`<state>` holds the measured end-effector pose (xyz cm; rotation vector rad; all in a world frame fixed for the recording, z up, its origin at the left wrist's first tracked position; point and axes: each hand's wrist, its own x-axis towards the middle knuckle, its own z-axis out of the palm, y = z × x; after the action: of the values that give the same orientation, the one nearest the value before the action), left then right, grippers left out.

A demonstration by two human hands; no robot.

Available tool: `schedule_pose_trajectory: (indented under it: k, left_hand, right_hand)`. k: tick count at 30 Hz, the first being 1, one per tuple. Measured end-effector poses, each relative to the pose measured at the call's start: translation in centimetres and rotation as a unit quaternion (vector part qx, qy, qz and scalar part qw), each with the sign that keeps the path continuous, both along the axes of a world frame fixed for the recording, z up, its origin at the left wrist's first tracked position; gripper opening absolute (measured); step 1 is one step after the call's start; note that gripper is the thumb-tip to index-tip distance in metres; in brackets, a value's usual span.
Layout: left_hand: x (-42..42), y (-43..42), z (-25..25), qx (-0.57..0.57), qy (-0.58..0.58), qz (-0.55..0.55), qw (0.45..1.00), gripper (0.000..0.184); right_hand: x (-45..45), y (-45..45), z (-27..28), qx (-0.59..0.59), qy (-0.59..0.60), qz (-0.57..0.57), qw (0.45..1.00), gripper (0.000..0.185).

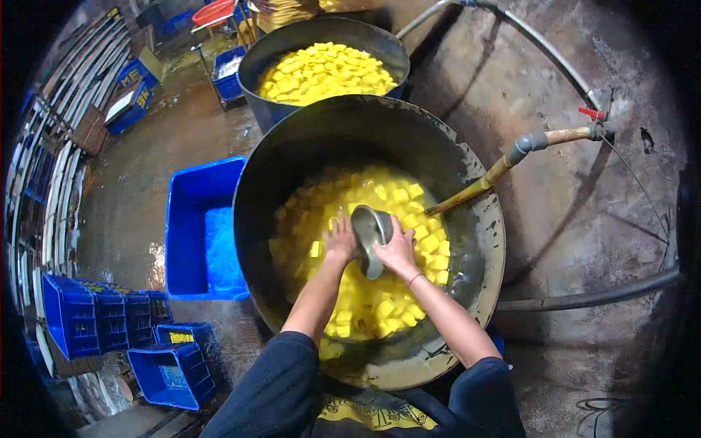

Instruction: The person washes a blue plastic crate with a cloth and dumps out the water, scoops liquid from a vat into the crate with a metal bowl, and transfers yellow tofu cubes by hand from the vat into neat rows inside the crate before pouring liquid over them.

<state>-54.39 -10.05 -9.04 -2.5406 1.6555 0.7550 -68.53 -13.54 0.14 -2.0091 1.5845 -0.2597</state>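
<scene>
A large dark vat (292, 139) stands before me, holding cloudy yellow liquid and many yellow square blocks (398, 310) that look like tofu. My right hand (398, 252) grips a metal bowl (363, 228) by its right side, tilted over the liquid. Fingers spread, my left hand (340, 239) is at the bowl's left side, just above the liquid; its fingertips are slightly blurred. Whether it touches the bowl I cannot tell.
Behind stands a second vat (255, 69) heaped with yellow blocks. A pipe (482, 182) reaches over the right rim from the wall. At left are a blue tub (175, 241) and several blue crates (73, 321).
</scene>
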Motion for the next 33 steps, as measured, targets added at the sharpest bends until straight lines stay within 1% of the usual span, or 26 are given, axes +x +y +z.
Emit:
schedule_pose_trajectory:
  k: [2, 4, 5, 6, 7, 8, 10, 11, 13, 14, 16, 17, 18, 20, 21, 22, 23, 24, 26, 27, 28, 29, 30, 31, 32, 33]
  left_hand:
    - [-0.5, 0.8, -1.4, 0.005, 0.012, 0.018, 1.0, 0.061]
    - [-0.4, 1.9, -3.2, 0.007, 0.021, 0.043, 0.999, 0.059]
    - [-0.2, 2.5, -4.4, -0.009, -0.005, 0.02, 1.0, 0.06]
    - [-0.2, 2.9, -4.4, -0.023, -0.03, -0.003, 0.999, 0.061]
    - [0.2, 2.8, -3.7, 0.096, -0.012, -0.038, 0.995, 0.062]
    - [0.2, 3.1, -4.3, 0.1, -0.009, -0.035, 0.994, 0.062]
    - [0.1, 4.4, -6.2, -0.06, -0.078, -0.031, 0.995, 0.06]
    - [0.0, 4.6, -6.9, -0.061, -0.076, -0.027, 0.995, 0.06]
    - [0.1, 4.8, -6.9, -0.014, -0.138, -0.092, 0.986, 0.056]
    - [-0.2, 4.7, -6.9, -0.017, -0.138, -0.086, 0.987, 0.056]
    - [-0.6, 4.5, -5.1, 0.154, -0.111, -0.144, 0.971, 0.053]
    - [-0.7, 4.8, -6.1, 0.143, -0.099, -0.13, 0.976, 0.05]
    - [-0.8, 4.9, -5.6, 0.134, -0.102, -0.121, 0.978, 0.05]
    - [-1.0, 4.6, -4.0, 0.11, -0.011, -0.067, 0.992, 0.05]
    - [-0.6, 4.3, -2.6, 0.101, -0.016, -0.058, 0.993, 0.05]
    - [-0.2, 3.7, -0.6, 0.112, -0.02, -0.1, 0.988, 0.047]
    - [-0.1, 3.2, 2.0, 0.123, -0.021, -0.141, 0.982, 0.043]
    - [0.0, 2.9, 4.6, 0.136, -0.022, -0.183, 0.973, 0.04]
    - [0.7, 2.8, 9.8, 0.158, -0.029, -0.27, 0.949, 0.035]
    - [0.8, 3.6, 11.4, 0.168, -0.032, -0.315, 0.933, 0.032]
    - [1.5, 6.7, 11.5, 0.01, 0.104, -0.335, 0.936, 0.033]
    - [0.1, 8.7, 14.4, 0.036, 0.102, -0.395, 0.912, 0.035]
    - [-1.3, 10.6, 17.5, 0.06, 0.104, -0.453, 0.883, 0.037]
    - [-2.0, 14.4, 20.5, 0.063, 0.178, -0.391, 0.901, 0.042]
    - [-2.7, 18.4, 22.4, 0.013, 0.228, -0.354, 0.907, 0.044]
    - [-3.9, 21.3, 22.8, -0.024, 0.204, -0.375, 0.904, 0.05]
  right_hand:
    - [0.4, -0.7, -0.5, 0.024, 0.01, -0.01, 1.0, 0.085]
    - [0.6, -1.8, -2.5, 0.044, 0.019, -0.023, 0.999, 0.082]
    - [0.7, -2.3, -3.4, 0.054, 0.02, -0.026, 0.998, 0.082]
    - [0.7, -2.5, -4.3, 0.066, 0.023, -0.029, 0.997, 0.081]
    - [0.4, -3.0, -5.2, 0.108, -0.004, -0.024, 0.994, 0.081]
    - [0.3, -3.3, -6.0, 0.112, -0.001, -0.021, 0.993, 0.081]
    - [0.0, -3.7, -7.0, 0.068, 0.036, 0.004, 0.997, 0.079]
    - [-0.1, -3.9, -7.1, 0.067, 0.038, 0.007, 0.997, 0.079]
    - [-0.4, -4.3, -7.1, 0.071, 0.03, 0.012, 0.997, 0.075]
    - [-0.5, -4.7, -7.1, 0.066, 0.031, 0.018, 0.997, 0.075]
    - [-1.2, -5.3, -8.0, 0.119, -0.037, 0.024, 0.992, 0.074]
    - [-1.4, -5.3, -8.3, 0.079, 0.001, 0.038, 0.996, 0.071]
    - [-1.7, -5.5, -8.9, 0.069, 0.0, 0.046, 0.997, 0.071]
    - [-2.1, -6.0, -10.1, 0.082, -0.048, 0.04, 0.995, 0.063]
    - [-2.1, -6.5, -10.2, 0.113, -0.061, 0.031, 0.991, 0.058]
    - [-2.6, -7.0, -10.6, 0.147, -0.073, 0.02, 0.986, 0.054]
    - [-3.7, -8.1, -13.4, 0.107, -0.092, 0.022, 0.99, 0.046]
    - [-4.3, -8.3, -13.6, 0.082, -0.095, 0.041, 0.991, 0.045]
    - [-4.0, -7.3, -7.7, 0.13, -0.014, 0.052, 0.99, 0.038]
    - [-4.5, -7.3, -7.1, 0.162, -0.07, 0.051, 0.983, 0.03]
    - [-4.8, -7.2, -6.8, 0.194, -0.128, 0.048, 0.972, 0.023]
    - [-3.2, -3.9, 0.3, 0.244, -0.157, 0.015, 0.957, 0.012]
    - [-2.0, -1.2, 4.5, 0.255, -0.235, -0.011, 0.938, 0.007]
    - [-1.4, -0.3, 6.4, 0.229, -0.252, 0.025, 0.94, 0.009]
    - [-1.2, 0.6, 8.1, 0.204, -0.266, 0.059, 0.94, 0.01]
    - [-0.2, 2.2, 10.8, 0.188, -0.269, 0.071, 0.942, 0.018]
